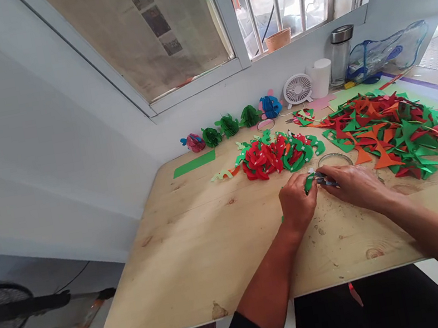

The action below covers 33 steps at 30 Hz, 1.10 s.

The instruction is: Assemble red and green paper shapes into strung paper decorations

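My left hand [298, 202] is closed on a small green paper piece [309, 182] above the table's right half. Close against it, my right hand [356, 183] grips a small dark metal hand tool [327, 179], whose end meets the paper; its exact kind is too small to make out. Just behind my fingers lies a clear ring like a tape roll [334, 158]. Beyond my left hand is a heap of curved red and green paper cutouts [266, 158]. A larger pile of red, orange and green paper scraps [391, 133] spreads to the right.
Folded paper figures, among them a green one [227, 125] and a blue one [270, 105], line the wall. Nearby stand a small white fan [298, 89], a white cylinder [320, 78] and a glass bottle [341, 57]. A green paper strip [193, 164] lies at the wooden table's [169, 269] back left.
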Each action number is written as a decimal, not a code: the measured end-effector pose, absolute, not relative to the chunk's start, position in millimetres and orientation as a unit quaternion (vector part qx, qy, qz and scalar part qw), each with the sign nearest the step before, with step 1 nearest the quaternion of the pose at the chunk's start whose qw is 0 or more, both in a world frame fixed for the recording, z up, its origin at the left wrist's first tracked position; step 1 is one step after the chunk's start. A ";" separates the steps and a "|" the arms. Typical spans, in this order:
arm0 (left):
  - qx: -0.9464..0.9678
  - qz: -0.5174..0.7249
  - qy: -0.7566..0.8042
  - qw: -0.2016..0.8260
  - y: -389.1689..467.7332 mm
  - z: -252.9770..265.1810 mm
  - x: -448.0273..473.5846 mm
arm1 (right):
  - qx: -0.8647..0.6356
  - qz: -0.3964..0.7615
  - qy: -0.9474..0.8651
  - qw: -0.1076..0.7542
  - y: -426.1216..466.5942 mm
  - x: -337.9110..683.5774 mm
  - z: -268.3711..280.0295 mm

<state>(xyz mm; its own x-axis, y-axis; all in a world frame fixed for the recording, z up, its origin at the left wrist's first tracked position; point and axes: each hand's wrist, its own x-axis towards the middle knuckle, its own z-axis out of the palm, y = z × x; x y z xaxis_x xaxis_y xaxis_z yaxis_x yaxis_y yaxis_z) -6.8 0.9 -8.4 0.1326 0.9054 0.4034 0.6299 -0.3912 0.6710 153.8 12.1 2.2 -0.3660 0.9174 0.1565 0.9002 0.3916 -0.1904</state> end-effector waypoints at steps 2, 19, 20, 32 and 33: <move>0.730 0.401 0.527 0.170 1.5 -8.7 -6.7 | -0.552 0.039 -0.825 0.118 12.3 153.7 1.6; 0.801 0.329 0.492 0.086 1.8 -9.3 -13.5 | -0.554 0.074 -0.821 0.116 13.6 153.4 0.0; 0.808 0.316 0.491 0.074 1.8 -8.9 -13.8 | -0.554 0.076 -0.821 0.114 13.5 153.2 0.5; 0.843 0.245 0.480 0.017 2.0 -3.5 -16.0 | -0.547 0.070 -0.826 0.116 13.7 152.6 -1.9; 0.841 0.247 0.481 0.018 2.2 -4.1 -15.4 | -0.548 0.070 -0.826 0.116 13.5 152.3 -2.1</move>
<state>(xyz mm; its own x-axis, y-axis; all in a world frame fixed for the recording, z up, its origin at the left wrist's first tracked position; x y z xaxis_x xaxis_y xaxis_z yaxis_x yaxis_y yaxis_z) -15.4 2.2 -4.1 0.4157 0.8181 0.3974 0.8000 -0.5368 0.2682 152.3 13.5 -2.1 -0.3735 0.9205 0.1149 0.8882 0.3906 -0.2421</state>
